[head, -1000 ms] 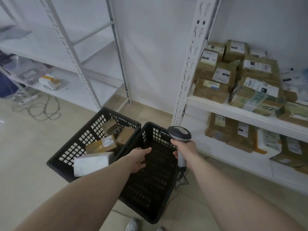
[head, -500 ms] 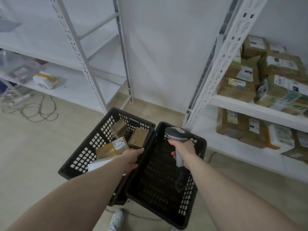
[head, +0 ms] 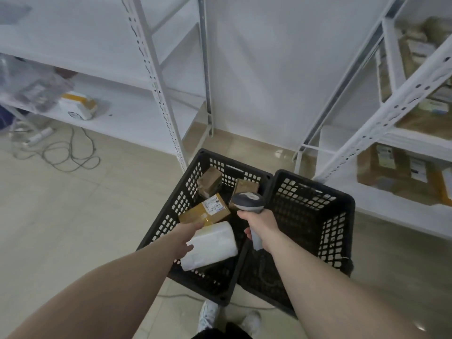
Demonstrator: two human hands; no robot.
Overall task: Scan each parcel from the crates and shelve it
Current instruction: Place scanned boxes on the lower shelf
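Parcels lie directly under the left hand in the left crate: a white padded parcel just below its fingers, a brown box with a printed label just ahead of them, and two smaller brown boxes further out toward the crate's far wall. That hand reaches down with fingers loosely extended and grips nothing; whether it touches the white parcel I cannot tell. The right hand is wrapped around the handle of a scanner, held over the divide between this crate and the right crate, which looks bare inside. Filled shelves stand well off to the right of the right hand. The risks: the white parcel's smooth wrap may slip from a one-handed pinch, or its label may face down, so the scan would miss.
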